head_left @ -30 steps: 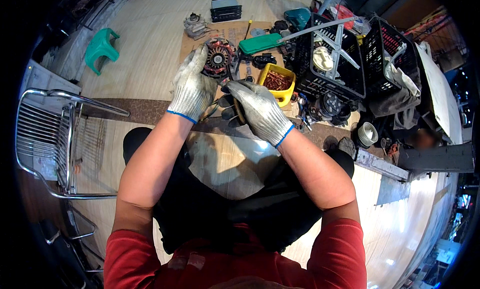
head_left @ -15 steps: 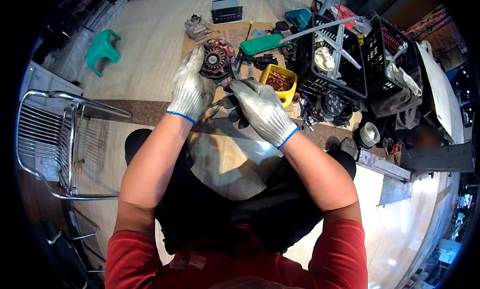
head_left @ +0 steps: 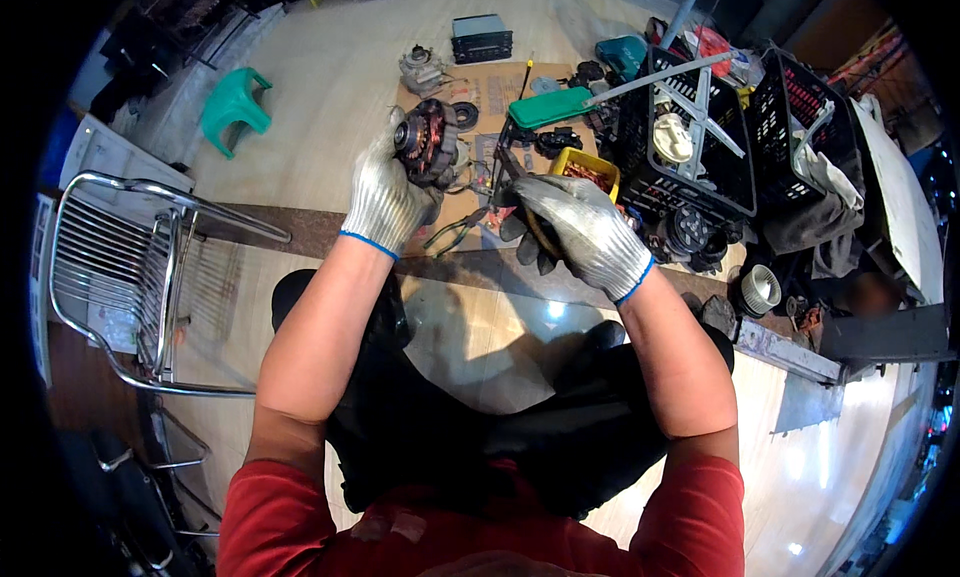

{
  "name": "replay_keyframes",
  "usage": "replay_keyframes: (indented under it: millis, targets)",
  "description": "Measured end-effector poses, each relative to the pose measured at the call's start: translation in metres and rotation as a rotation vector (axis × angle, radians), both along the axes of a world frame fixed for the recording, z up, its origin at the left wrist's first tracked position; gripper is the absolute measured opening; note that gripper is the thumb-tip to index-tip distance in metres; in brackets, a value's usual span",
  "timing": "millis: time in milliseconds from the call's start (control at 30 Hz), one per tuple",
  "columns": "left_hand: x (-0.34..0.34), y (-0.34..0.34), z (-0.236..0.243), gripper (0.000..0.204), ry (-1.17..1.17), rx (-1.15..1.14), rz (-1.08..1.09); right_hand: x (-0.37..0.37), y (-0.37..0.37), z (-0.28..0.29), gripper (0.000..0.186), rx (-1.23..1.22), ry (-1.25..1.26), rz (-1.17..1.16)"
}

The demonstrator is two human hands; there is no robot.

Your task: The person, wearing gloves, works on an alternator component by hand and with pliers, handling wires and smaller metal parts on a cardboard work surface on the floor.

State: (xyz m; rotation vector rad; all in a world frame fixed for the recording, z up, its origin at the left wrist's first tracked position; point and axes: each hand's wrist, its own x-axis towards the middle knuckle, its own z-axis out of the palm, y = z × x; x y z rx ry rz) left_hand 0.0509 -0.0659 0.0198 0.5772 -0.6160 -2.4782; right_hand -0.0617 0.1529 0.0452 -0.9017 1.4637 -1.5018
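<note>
My left hand [head_left: 385,197], in a white knitted glove with a blue cuff, is closed around a round alternator or motor part with copper windings [head_left: 430,142]. It is turned on its side, with a round hub facing left. To the right, my gloved right hand [head_left: 580,222] is closed around a dark hand tool [head_left: 511,165]. Its narrow end points up toward the part, without touching it; the fingers hide most of the handle, so its exact kind is unclear. Green-handled pliers [head_left: 455,229] lie between my hands on the cardboard.
A yellow container of copper scraps [head_left: 603,167] stands beyond my right hand. Past it are a green tray-like piece [head_left: 550,108] and black crates [head_left: 690,192]. A metal chair [head_left: 115,267] and green stool [head_left: 232,107] stand left. A car-stereo-like box [head_left: 482,39] lies far ahead.
The wound part has turned from showing its round face to lying side-on in my left hand. My right hand has moved away from it, and the tool now shows. The whole view has shifted slightly.
</note>
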Motion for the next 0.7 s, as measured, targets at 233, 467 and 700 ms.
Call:
replay_keyframes:
  millis: [233, 467, 700]
  targets:
    - [0.010, 0.005, 0.010, 0.035, -0.070, -0.215, -0.169, -0.014, 0.008, 0.017, 0.038, 0.049, -0.036, -0.039]
    - [0.020, 0.003, 0.012, 0.032, -0.276, -0.652, -0.097, -0.021, 0.015, 0.025, 0.036, 0.098, 0.245, 0.051]
    - [0.027, -0.011, 0.010, 0.043, -0.121, -0.561, -0.067, -0.016, 0.017, 0.047, 0.034, 0.334, 0.379, 0.145]
